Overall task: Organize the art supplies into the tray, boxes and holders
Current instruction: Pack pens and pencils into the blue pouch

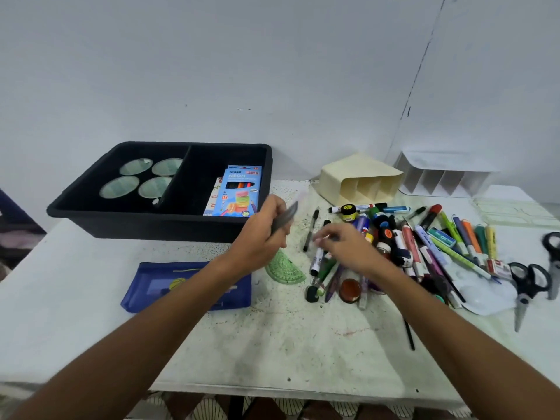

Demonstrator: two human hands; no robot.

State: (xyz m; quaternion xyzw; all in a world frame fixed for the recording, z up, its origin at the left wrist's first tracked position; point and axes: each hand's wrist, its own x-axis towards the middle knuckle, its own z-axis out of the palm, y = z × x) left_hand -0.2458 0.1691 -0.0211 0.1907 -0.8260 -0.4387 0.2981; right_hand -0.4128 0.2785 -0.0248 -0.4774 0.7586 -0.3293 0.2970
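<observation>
My left hand point(263, 234) grips a blurred grey, pen-like object point(285, 218) just in front of the black tray point(157, 224). The tray's right half holds a blue neon pencil box point(241, 192); its left half holds several round mirrors point(136, 180). Over the left edge of the heap of pens and markers point(424, 247), my right hand point(345, 247) hovers with fingers curled; what it holds, if anything, is blurred. A green protractor point(286, 269) lies below my left hand. A cream holder point(360, 180) lies tipped on its side behind the heap.
A blue pencil pouch point(157, 286) lies at the front left. A white divided organizer point(442, 177) stands at the back right. Black-handled scissors point(528, 286) lie at the right edge, beside a second pair point(553, 262). A red paint jar point(350, 290) sits near my right wrist.
</observation>
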